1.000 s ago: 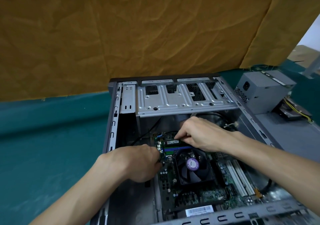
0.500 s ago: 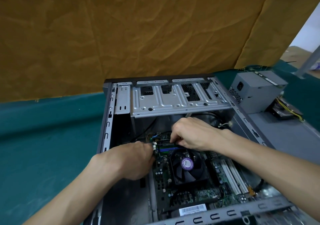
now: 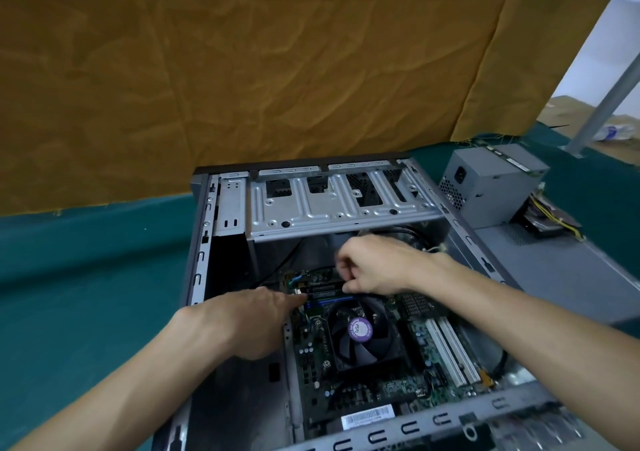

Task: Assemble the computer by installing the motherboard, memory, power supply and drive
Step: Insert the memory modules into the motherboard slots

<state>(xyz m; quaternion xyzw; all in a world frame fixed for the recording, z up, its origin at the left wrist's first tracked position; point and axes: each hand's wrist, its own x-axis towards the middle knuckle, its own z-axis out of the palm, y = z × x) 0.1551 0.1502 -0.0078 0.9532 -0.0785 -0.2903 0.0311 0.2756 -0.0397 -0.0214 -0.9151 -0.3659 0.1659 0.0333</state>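
- so the case (image 3: 221, 242) is lying open on the green worktop (image 3: 86, 277) and the motherboard (image 3: 426, 357) is already sitting inside it, cooler fan (image 3: 360, 329) on top and all.
- both hands are down at the memory slots just behind the fan. there's a memory stick (image 3: 323, 289) sitting in the slot area, dark with a label on it, and an empty blue slot (image 3: 334, 300) right next to it.
- left hand (image 3: 249, 322) reaches in from the side with its fingers stretched toward the near end of the stick. fingertip looks like it's pressing at that end, nothing curled round anything as far as i can see.
- right hand (image 3: 377, 267) is over the other end, fingers curled in and pinching down at the stick's top edge. can't honestly tell if the stick is fully clicked in or just resting there, the fingers cover the far latch.
- my read: motherboard done, memory is the step in hand and nearly there.
- what's left: the power supply (image 3: 491, 187) is outside the case, sitting on the loose side panel (image 3: 561, 270) off to the right, yellow wires (image 3: 550, 218) trailing behind it. not installed yet.
- the drive cage (image 3: 339, 204) at the far end of the case looks bare to me, so the drive isn't in either. there's something dark under those wires that might be the drive, but it's too small to say.
- so roughly halfway, i'd guess.
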